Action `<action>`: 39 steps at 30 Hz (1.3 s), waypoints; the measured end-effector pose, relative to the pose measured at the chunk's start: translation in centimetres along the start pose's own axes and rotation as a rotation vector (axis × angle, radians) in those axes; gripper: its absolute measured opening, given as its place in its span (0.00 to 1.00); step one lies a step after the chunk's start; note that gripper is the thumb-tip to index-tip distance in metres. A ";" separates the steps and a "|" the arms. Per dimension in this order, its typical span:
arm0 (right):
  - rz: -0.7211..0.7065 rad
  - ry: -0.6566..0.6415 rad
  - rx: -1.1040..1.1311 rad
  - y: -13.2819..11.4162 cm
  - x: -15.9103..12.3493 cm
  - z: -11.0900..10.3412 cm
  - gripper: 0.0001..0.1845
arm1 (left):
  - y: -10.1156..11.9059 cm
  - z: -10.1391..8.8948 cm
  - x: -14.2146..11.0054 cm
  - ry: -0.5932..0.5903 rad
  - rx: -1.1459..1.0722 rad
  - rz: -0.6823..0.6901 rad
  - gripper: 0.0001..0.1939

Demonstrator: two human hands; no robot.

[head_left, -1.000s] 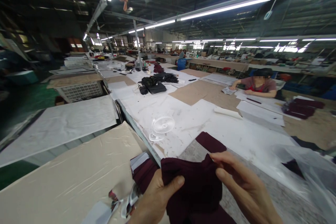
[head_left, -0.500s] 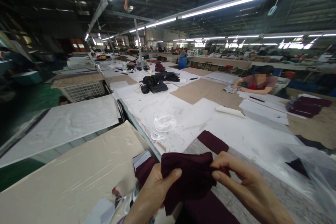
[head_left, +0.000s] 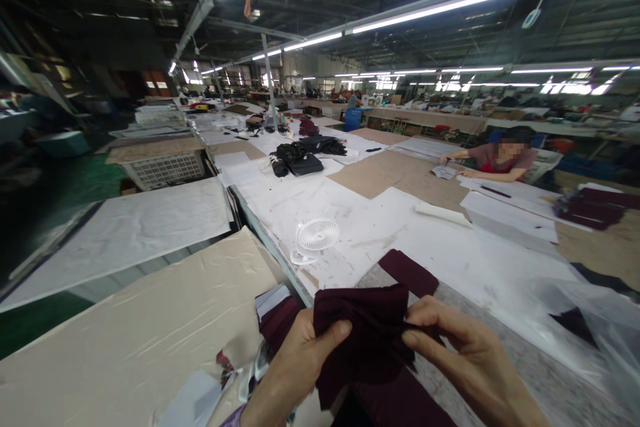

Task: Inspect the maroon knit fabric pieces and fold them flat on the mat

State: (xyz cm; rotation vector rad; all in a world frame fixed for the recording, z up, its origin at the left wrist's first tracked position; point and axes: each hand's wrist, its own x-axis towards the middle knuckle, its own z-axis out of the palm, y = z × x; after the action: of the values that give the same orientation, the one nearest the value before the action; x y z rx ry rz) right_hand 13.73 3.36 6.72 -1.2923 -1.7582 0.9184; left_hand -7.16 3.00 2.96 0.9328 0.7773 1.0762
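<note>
A folded bundle of dark maroon fabric (head_left: 367, 327) hangs between my hands above the near table edge. My left hand (head_left: 305, 353) grips its left side, thumb lying over the front. At the right side, my right hand (head_left: 450, 340) pinches an edge of the same cloth between thumb and fingers. Below the bundle more maroon cloth (head_left: 400, 397) spreads down, its lower part cut off by the view. A separate folded maroon piece (head_left: 409, 271) lies on the table just beyond. To the left sits a small stack of maroon and grey-blue pieces (head_left: 277, 310), partly behind my left hand.
A white fan (head_left: 317, 235) stands on the white-covered table (head_left: 360, 220). Dark garments (head_left: 300, 160) lie farther back. Across the table at right, a person (head_left: 505, 157) handles papers. Clear plastic (head_left: 595, 320) lies at near right, and a cream-covered surface (head_left: 150, 327) at near left.
My right hand has drawn the pinched edge slightly away from the bundle, and the bundle's top looks flatter. The view has shifted a little. The person across has moved one arm.
</note>
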 end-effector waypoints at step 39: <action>-0.297 -0.143 -0.405 2.0 0.0 -1.0 0.27 | 0.0 0.1 0.5 0.022 -0.151 -0.030 0.14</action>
State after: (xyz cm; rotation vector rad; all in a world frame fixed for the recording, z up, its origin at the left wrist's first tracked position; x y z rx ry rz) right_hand 15.49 3.93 5.38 -1.1805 -2.2591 0.5112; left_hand -6.94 3.41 2.99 0.7805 0.7161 1.1044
